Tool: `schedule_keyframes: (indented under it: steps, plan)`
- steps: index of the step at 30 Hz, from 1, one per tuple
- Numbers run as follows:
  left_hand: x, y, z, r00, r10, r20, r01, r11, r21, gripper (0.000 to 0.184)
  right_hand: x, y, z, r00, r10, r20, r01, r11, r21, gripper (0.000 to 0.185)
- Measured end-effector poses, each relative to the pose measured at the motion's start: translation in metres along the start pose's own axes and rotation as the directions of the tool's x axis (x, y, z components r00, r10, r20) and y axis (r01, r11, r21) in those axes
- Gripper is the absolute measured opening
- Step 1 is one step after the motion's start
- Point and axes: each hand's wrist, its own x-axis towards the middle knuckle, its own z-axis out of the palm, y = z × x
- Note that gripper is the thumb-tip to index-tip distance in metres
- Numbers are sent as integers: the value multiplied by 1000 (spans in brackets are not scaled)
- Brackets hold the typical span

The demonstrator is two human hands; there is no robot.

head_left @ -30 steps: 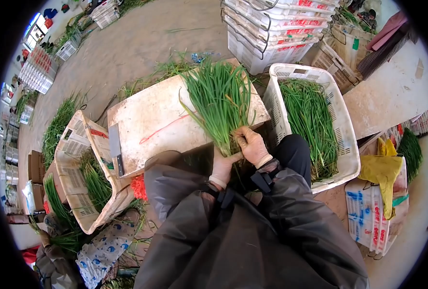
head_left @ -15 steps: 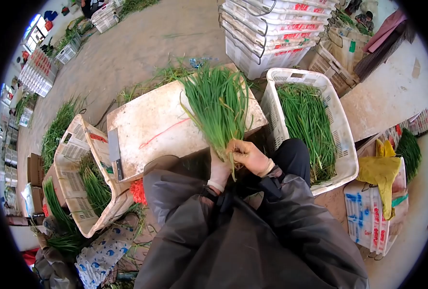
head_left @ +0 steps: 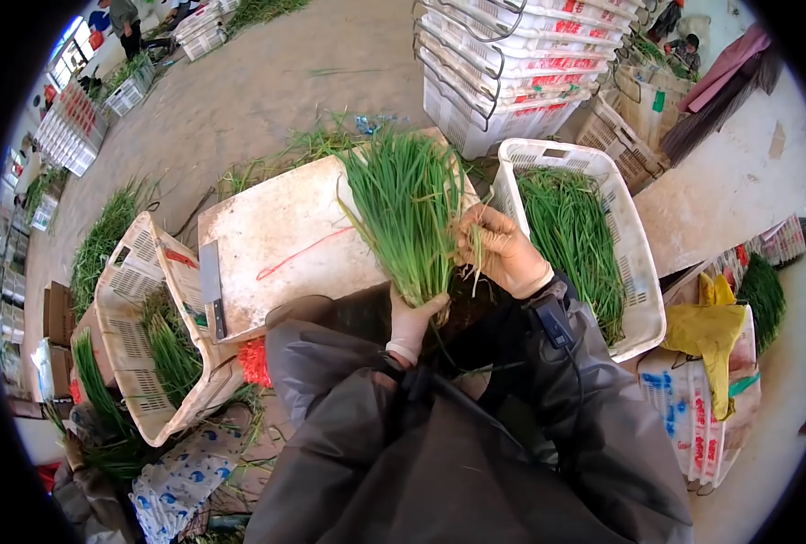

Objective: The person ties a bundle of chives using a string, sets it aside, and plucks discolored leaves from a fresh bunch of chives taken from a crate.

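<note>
My left hand (head_left: 414,322), in a pale glove, is wrapped round the base of a bunch of long green stalks (head_left: 407,204). The leafy tops spread over the far right part of a stained white board (head_left: 276,231). To the right of the bunch, my right hand (head_left: 503,249), also gloved, is closed on a few thin, yellowish strands (head_left: 477,245). A cleaver (head_left: 212,288) lies at the board's left edge, and a red string (head_left: 303,254) lies across its middle.
On the right is a white crate (head_left: 648,299) full of green stalks. Another crate (head_left: 135,363) with stalks leans at the left. Stacked crates (head_left: 475,118) stand beyond the board. A yellow cloth (head_left: 711,335) hangs over a crate. A person (head_left: 123,23) stands far off.
My right hand has moved away from the bunch's base, up and to the right, with thin strands in its fingers. My left hand still holds the bunch, slightly lower. A distant person has come into view.
</note>
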Motion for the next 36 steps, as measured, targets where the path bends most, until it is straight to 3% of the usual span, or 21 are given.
schedule_keyframes:
  steps: [3,8,10,11,12,13,14,16,18,20,21,22,24,25,29,32,34,36]
  plan:
    - [-6,1,8,997,38,-69,-34,997,67,74,14,-21,13,993,-47,107,34,993,114,28]
    - [5,-16,-5,996,-61,-65,63,997,33,82,21,-76,42,951,-295,93,240,893,380,27]
    - [7,-20,-8,994,-91,-59,93,995,32,85,12,-94,40,956,-282,78,247,921,301,27]
    - [6,-20,-8,994,-87,-60,90,995,38,84,7,-98,28,987,-155,34,151,983,103,16]
    - [5,-19,-8,995,-84,-59,87,995,45,83,8,-83,23,985,-152,-80,128,959,-253,15]
    - [5,-20,-7,995,-72,-67,75,996,42,79,9,-68,18,970,-147,-193,13,825,-565,16]
    - [5,-22,-7,995,-60,-74,63,997,40,75,3,-51,13,935,23,-354,-229,802,-552,19]
    - [6,-22,-5,996,-35,-82,38,999,31,72,2,-5,-15,897,71,-437,-410,507,-758,25]
    - [2,-17,-3,996,-14,-86,16,1000,24,73,1,49,-64,945,-29,-325,-313,197,-929,43]
    - [2,-16,-3,993,-34,-117,41,998,54,74,7,73,-64,897,-134,-421,-432,-60,-900,58]
    - [1,-16,-2,991,-42,-129,52,996,68,74,11,83,-65,858,-109,-502,-508,-39,-860,66]
    - [2,-20,-4,991,-34,-130,46,995,92,75,11,89,-55,820,-97,-564,-572,-97,-815,61]
    - [8,-30,-10,991,-10,-134,28,991,134,76,8,106,-65,852,9,-523,-522,-40,-852,54]
    - [9,-28,-9,991,1,-137,20,988,155,76,5,108,-62,849,-8,-528,-528,12,-849,47]
    - [6,-24,-8,990,19,-136,8,981,195,78,1,113,-61,841,-57,-538,-540,-32,-841,42]
    - [3,-26,-6,995,27,-99,-9,985,173,78,-4,119,-54,876,-215,-432,-438,20,-899,35]
    - [5,-25,-5,996,59,-64,-48,985,165,75,-11,119,-31,917,-328,-227,-226,42,-973,25]
    - [9,-22,-2,993,114,-26,-108,981,164,72,-17,122,-16,953,-303,13,12,-4,-1000,17]
